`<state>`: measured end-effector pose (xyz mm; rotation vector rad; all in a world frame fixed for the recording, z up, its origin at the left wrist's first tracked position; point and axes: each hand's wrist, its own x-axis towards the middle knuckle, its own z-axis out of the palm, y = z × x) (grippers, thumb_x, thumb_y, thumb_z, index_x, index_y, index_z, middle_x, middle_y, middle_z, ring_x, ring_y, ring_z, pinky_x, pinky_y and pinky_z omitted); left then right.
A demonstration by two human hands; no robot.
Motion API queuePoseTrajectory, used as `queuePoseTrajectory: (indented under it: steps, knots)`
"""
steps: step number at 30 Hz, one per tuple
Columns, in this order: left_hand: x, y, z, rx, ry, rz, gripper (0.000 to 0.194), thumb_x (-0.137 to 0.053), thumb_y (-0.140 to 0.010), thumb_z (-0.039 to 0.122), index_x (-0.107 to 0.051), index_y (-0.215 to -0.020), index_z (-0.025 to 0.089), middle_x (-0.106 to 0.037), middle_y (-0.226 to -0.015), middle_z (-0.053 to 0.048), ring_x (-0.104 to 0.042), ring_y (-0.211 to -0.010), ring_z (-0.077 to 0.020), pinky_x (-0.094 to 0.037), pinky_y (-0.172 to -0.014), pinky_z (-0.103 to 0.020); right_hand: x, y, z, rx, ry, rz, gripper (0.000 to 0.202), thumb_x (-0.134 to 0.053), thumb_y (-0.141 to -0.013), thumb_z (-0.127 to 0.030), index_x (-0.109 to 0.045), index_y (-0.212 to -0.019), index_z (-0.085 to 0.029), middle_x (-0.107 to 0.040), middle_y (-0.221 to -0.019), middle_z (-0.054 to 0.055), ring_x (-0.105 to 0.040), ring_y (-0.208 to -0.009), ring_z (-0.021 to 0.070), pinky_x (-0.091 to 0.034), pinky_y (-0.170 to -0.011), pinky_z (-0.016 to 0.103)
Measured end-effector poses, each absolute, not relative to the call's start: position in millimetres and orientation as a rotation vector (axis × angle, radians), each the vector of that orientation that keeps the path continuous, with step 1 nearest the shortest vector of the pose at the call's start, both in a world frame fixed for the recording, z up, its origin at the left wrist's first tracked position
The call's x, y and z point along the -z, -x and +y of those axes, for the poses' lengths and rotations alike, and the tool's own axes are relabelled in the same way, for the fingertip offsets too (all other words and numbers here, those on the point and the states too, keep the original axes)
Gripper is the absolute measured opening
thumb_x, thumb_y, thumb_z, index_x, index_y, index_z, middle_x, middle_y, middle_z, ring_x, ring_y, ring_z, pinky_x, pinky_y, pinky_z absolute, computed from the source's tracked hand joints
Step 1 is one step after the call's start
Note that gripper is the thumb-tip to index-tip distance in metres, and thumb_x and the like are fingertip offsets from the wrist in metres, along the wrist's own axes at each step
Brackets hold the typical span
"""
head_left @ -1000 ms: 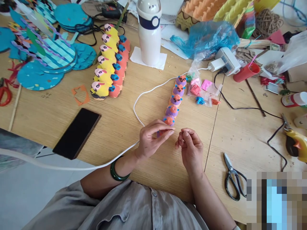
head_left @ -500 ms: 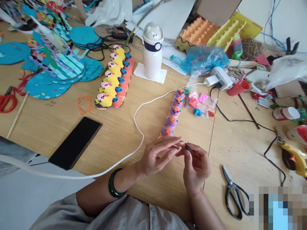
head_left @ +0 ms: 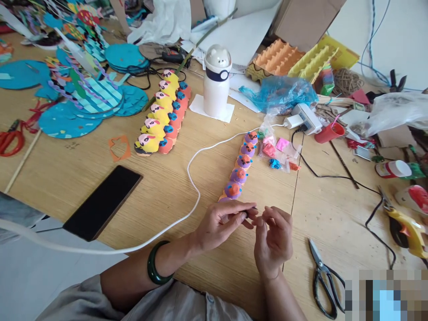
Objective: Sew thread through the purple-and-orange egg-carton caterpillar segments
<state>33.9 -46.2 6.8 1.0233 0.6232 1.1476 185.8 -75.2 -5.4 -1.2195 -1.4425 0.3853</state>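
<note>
The left hand (head_left: 214,226) now pinches a dark bit (head_left: 247,214), the right hand (head_left: 274,245) half-curled, its hold unclear, suggesting the bit is being shaped

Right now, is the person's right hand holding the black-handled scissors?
No, the scissors lie on the table, with a gap between them and the right hand.

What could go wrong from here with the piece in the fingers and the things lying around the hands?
The small dark piece in the left hand could slip or be squashed, as only the fingers hold it. The phone could be knocked off, since its near end reaches the table's edge. The left forearm might drag the white cable, which runs close by.
</note>
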Motion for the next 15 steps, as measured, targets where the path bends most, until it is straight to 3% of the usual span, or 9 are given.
queuePoseTrajectory:
  steps: [5, 9, 15]
  knots:
    - [-8.2, -32.0, -42.6, -1.078, -1.136, 0.654, 0.027, -0.062, -0.099, 0.019, -0.079, -0.12, 0.019, -0.077, -0.122, -0.014, -0.074, -0.114, -0.0227, -0.066, -0.094, -0.033, -2.3, -192.1, -67.1, -0.334, 1.212, -1.656, 0.05, -0.065, -0.09, -0.003, -0.068, -0.13, -0.031, -0.064, -0.104, 0.007, -0.064, -0.092, 0.02, -0.06, -0.07, 0.036]
    - [-11.4, -30.8, -40.6, -1.012, -0.93, 0.614, 0.025, -0.064, -0.098, 0.023, -0.081, -0.115, 0.02, -0.077, -0.12, -0.013, -0.077, -0.102, -0.0222, -0.069, -0.082, -0.032, -4.7, -193.8, -66.0, -0.362, 1.183, -1.697, 0.051, -0.066, -0.088, -0.001, -0.068, -0.13, -0.029, -0.067, -0.106, 0.007, -0.066, -0.095, 0.0208, -0.062, -0.075, 0.039]
    - [-15.3, -30.0, -40.8, -0.968, -0.782, 0.577, 0.022, -0.068, -0.096, 0.024, -0.082, -0.111, 0.019, -0.077, -0.116, -0.012, -0.077, -0.097, -0.0187, -0.067, -0.085, -0.03, 2.3, -193.7, -68.4, -0.395, 1.156, -1.591, 0.05, -0.069, -0.086, -0.002, -0.066, -0.129, -0.029, -0.072, -0.106, 0.008, -0.07, -0.095, 0.0221, -0.064, -0.068, 0.037]
